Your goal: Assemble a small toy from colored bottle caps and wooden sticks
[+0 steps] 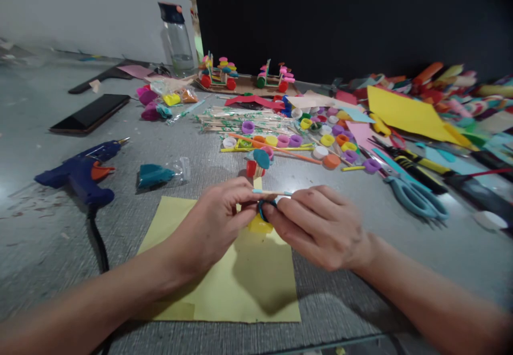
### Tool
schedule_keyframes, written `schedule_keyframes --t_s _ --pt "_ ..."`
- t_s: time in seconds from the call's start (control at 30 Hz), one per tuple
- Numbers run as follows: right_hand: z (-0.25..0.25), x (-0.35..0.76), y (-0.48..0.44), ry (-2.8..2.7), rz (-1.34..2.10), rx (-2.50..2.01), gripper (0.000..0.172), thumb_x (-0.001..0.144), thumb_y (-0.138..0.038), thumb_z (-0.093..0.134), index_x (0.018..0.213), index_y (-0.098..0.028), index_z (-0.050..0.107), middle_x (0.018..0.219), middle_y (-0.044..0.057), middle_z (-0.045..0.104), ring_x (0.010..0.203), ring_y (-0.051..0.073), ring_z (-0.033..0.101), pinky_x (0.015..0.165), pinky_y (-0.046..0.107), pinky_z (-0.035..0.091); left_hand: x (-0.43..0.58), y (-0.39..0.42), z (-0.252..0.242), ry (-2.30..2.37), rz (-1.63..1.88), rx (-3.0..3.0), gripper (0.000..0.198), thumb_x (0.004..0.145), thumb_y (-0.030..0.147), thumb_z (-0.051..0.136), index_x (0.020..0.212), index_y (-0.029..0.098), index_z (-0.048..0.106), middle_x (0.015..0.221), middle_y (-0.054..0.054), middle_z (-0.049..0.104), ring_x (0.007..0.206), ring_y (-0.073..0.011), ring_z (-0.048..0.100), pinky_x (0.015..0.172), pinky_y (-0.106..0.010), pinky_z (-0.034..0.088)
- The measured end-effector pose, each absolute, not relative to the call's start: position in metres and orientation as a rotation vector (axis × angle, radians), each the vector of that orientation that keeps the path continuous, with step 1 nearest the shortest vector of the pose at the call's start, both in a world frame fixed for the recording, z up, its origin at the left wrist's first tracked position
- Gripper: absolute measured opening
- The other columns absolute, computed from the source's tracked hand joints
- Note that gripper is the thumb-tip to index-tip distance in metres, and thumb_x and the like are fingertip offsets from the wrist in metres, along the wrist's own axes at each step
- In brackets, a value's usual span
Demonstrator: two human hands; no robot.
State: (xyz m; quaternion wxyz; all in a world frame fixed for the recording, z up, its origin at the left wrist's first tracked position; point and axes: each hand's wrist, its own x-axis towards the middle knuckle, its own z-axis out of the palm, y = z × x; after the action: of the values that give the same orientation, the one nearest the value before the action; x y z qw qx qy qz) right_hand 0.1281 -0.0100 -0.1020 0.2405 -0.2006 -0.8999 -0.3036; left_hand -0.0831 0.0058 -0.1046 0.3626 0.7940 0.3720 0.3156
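Over the yellow paper sheet (224,280) both hands meet around a small craft toy of sticks and bottle caps. My left hand (220,221) pinches its left side, by a thin stick (272,192) with light blue ends. The fingers of my right hand (320,226) are closed on a dark blue bottle cap (263,211) at its near right. Below the fingers a yellow bottle cap (259,224) shows, and beyond them a red cap (252,170) and a teal oval piece (261,159) stick up. My fingers hide much of the toy.
A blue glue gun (80,173) lies left, its cord running towards me. A bagged teal piece (154,176) sits nearer. Scissors (417,194) lie right. Wrapped sticks (228,120) and loose caps spread behind, before two finished toy cars (218,74). A bottle (178,39) stands far back.
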Motion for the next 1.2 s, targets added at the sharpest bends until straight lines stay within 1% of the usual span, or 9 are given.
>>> schedule_keyframes --t_s 0.2,0.33,0.47,0.57,0.67,0.77,0.87,1.03,1.2 --pt "-0.102 0.128 -0.009 -2.456 -0.818 -0.529 0.004 0.09 -0.015 0.065 0.091 -0.015 0.069 0.086 0.004 0.071 0.073 0.016 0.056 0.059 0.033 0.039 -0.081 0.007 -0.103 0.934 0.834 2.047 0.025 0.089 0.002 0.054 0.075 0.018 0.067 0.079 0.003 0.058 0.076 -0.0104 0.055 0.07 -0.024 0.04" --pt "-0.099 0.127 -0.009 -2.46 -0.802 -0.526 0.011 0.091 -0.015 0.063 0.099 -0.01 0.069 0.083 0.005 0.071 0.071 0.017 0.057 0.058 0.034 0.041 -0.082 0.008 -0.105 0.936 0.847 2.064 0.023 0.089 0.003 0.054 0.076 0.017 0.067 0.079 0.003 0.058 0.076 -0.0108 0.055 0.07 -0.024 0.04" --pt "-0.093 0.13 -0.01 -2.488 -0.741 -0.496 0.018 0.095 -0.013 0.054 0.107 -0.007 0.066 0.084 0.008 0.072 0.072 0.019 0.06 0.06 0.035 0.045 -0.082 0.007 -0.106 0.927 0.854 2.06 0.021 0.09 0.005 0.056 0.083 0.018 0.07 0.081 0.002 0.059 0.077 -0.0112 0.056 0.071 -0.025 0.041" --pt "-0.091 0.135 -0.014 -2.461 -0.653 -0.47 0.019 0.095 -0.012 0.052 0.11 -0.01 0.064 0.084 0.009 0.071 0.073 0.019 0.06 0.059 0.035 0.048 -0.082 0.006 -0.106 0.944 0.841 2.034 0.023 0.091 0.006 0.055 0.089 0.02 0.073 0.082 0.002 0.059 0.078 -0.0115 0.056 0.071 -0.025 0.041" --pt "-0.091 0.14 -0.018 -2.329 -0.409 -0.616 0.019 0.089 -0.01 0.062 0.107 -0.017 0.065 0.085 0.006 0.069 0.073 0.018 0.061 0.061 0.033 0.05 -0.082 0.006 -0.104 0.986 0.818 2.019 0.023 0.09 0.006 0.056 0.085 0.019 0.074 0.08 0.002 0.059 0.075 -0.0117 0.056 0.068 -0.026 0.04" --pt "-0.094 0.146 -0.014 -2.097 -0.178 -0.86 0.018 0.087 -0.008 0.066 0.101 -0.019 0.068 0.087 0.005 0.067 0.078 0.017 0.063 0.07 0.033 0.052 -0.082 0.006 -0.102 0.996 0.8 2.028 0.023 0.089 0.005 0.057 0.082 0.018 0.074 0.078 0.001 0.058 0.074 -0.0118 0.056 0.067 -0.026 0.04" --pt "-0.099 0.147 -0.003 -2.062 0.104 -1.026 0.01 0.088 -0.014 0.067 0.093 -0.022 0.071 0.093 0.004 0.067 0.089 0.019 0.063 0.08 0.037 0.051 -0.083 0.007 -0.101 0.98 0.804 2.053 0.023 0.088 0.005 0.057 0.085 0.02 0.075 0.079 0.002 0.059 0.075 -0.0121 0.056 0.068 -0.026 0.04" --pt "-0.108 0.139 0.011 -2.025 0.652 -1.011 0.005 0.088 -0.022 0.07 0.089 -0.025 0.073 0.095 0.002 0.067 0.093 0.019 0.062 0.084 0.038 0.048 -0.083 0.008 -0.104 0.977 0.815 2.05 0.025 0.089 0.004 0.057 0.087 0.02 0.076 0.079 0.002 0.059 0.073 -0.0114 0.056 0.067 -0.025 0.04" --pt "-0.111 0.132 0.011 -1.943 0.796 -1.001 0.005 0.087 -0.024 0.07 0.088 -0.026 0.074 0.096 0.002 0.067 0.096 0.019 0.06 0.087 0.038 0.046 -0.083 0.008 -0.105 0.971 0.812 2.043 0.026 0.09 0.006 0.058 0.093 0.023 0.077 0.082 0.002 0.063 0.076 -0.012 0.058 0.068 -0.025 0.042"
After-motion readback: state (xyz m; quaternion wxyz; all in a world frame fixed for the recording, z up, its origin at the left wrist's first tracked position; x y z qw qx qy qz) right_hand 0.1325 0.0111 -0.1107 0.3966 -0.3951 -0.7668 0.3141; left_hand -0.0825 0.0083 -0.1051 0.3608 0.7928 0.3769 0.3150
